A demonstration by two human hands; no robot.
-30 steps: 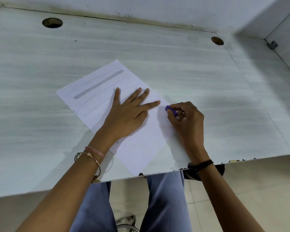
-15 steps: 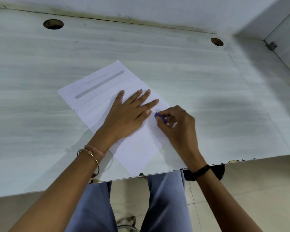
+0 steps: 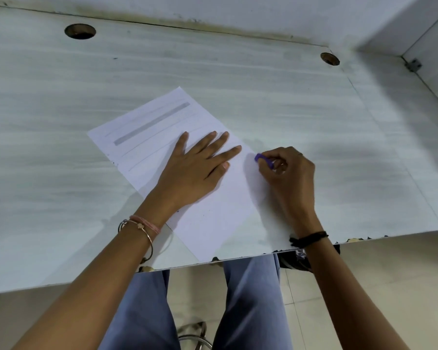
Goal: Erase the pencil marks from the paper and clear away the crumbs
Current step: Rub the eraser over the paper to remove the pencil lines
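Note:
A white sheet of paper [image 3: 213, 218] lies at an angle on the pale desk. It carries a thick grey pencil bar [image 3: 152, 123] and thinner pencil lines near its far end. My left hand [image 3: 195, 170] lies flat on the sheet's middle, fingers spread, pinning it down. My right hand [image 3: 287, 175] pinches a small purple eraser [image 3: 262, 159], whose tip sits at the sheet's right edge, just right of my left fingertips. A few dark crumbs [image 3: 114, 162] dot the sheet's left edge.
The desk [image 3: 61, 193] has two round cable holes at the back [image 3: 80, 31] [image 3: 329, 58] and a wall behind. A side partition rises at the right. The near edge [image 3: 238, 260] is chipped, with my knees below it.
My right hand has rubbed the eraser back and forth: it slid in toward my left hand half a second ago, and is now back out at the sheet's right edge. My left hand stayed put.

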